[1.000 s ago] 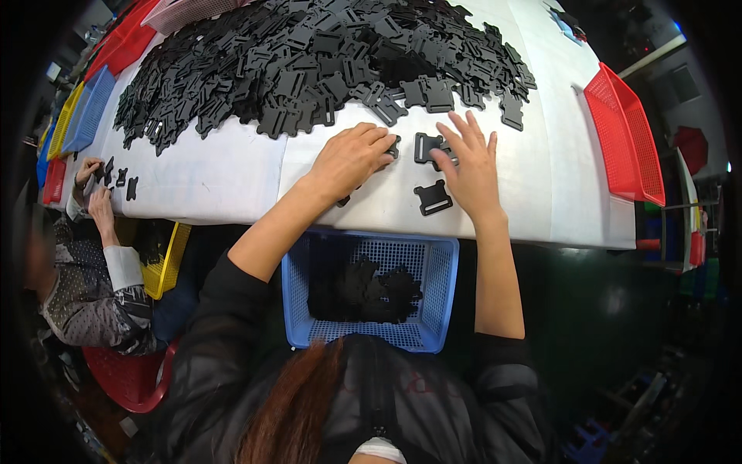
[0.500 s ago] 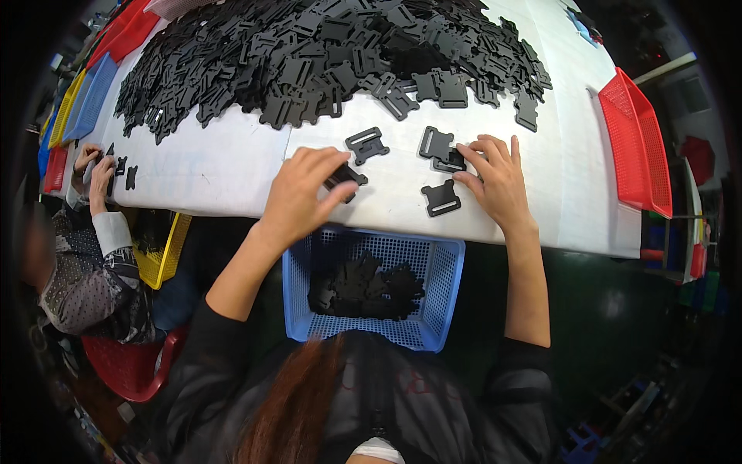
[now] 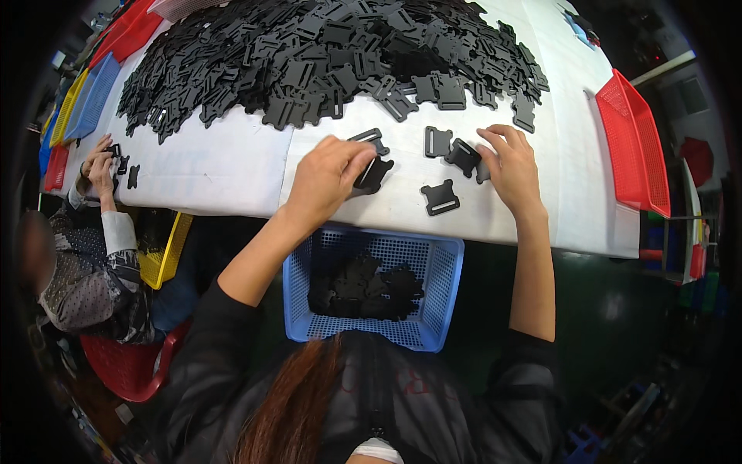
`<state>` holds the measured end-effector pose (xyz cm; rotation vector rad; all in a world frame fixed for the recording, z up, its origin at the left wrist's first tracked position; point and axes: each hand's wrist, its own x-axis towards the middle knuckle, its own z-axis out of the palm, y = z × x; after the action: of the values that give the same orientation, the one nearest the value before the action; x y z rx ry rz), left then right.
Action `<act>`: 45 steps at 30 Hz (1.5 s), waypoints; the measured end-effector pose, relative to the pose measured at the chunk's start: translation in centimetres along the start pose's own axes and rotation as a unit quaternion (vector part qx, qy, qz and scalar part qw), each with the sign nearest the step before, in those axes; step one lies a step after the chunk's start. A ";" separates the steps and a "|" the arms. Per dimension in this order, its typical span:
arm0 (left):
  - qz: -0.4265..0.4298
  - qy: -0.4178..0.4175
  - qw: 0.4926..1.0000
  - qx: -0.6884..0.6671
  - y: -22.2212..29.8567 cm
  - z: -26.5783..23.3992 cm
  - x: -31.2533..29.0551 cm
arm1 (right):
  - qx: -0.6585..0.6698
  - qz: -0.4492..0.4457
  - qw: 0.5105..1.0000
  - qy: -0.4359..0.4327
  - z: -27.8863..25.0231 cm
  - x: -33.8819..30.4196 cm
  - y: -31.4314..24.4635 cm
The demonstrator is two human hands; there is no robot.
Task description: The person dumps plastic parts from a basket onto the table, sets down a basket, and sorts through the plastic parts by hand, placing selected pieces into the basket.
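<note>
My left hand (image 3: 328, 175) is closed around the edge of a black plastic buckle piece (image 3: 376, 176), held tilted just over the white table. Another buckle piece (image 3: 369, 139) lies partly hidden behind its fingers. To the right, my right hand (image 3: 513, 170) has its thumb and forefinger curved and apart, beside a tilted buckle piece (image 3: 464, 156). A greyish edge shows below that thumb; whether the fingers touch it I cannot tell. Two more buckle pieces lie flat close by, one with a slot at its left (image 3: 437, 142) and one nearer me (image 3: 441, 199).
A big heap of black buckle pieces (image 3: 309, 66) covers the far table. Below the table edge, a blue basket (image 3: 450, 290) holds more black pieces. A red basket (image 3: 635, 147) stands at the right. At the left, a co-worker's hands (image 3: 99, 170) handle small black parts.
My left hand has moved right and up with its buckle piece. My right hand has shifted right, and the piece beside it has turned and come out from under the neighbouring one.
</note>
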<state>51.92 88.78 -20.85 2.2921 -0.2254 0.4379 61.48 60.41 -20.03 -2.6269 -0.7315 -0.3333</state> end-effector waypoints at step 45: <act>0.063 -0.027 0.995 -0.072 -2.5 2.3 4.2 | 0.054 0.093 0.994 -0.008 4.4 -2.8 -2.1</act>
<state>57.06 88.73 -22.43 2.1575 -0.4165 0.4101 58.51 62.68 -24.22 -2.5725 -0.4891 -0.2127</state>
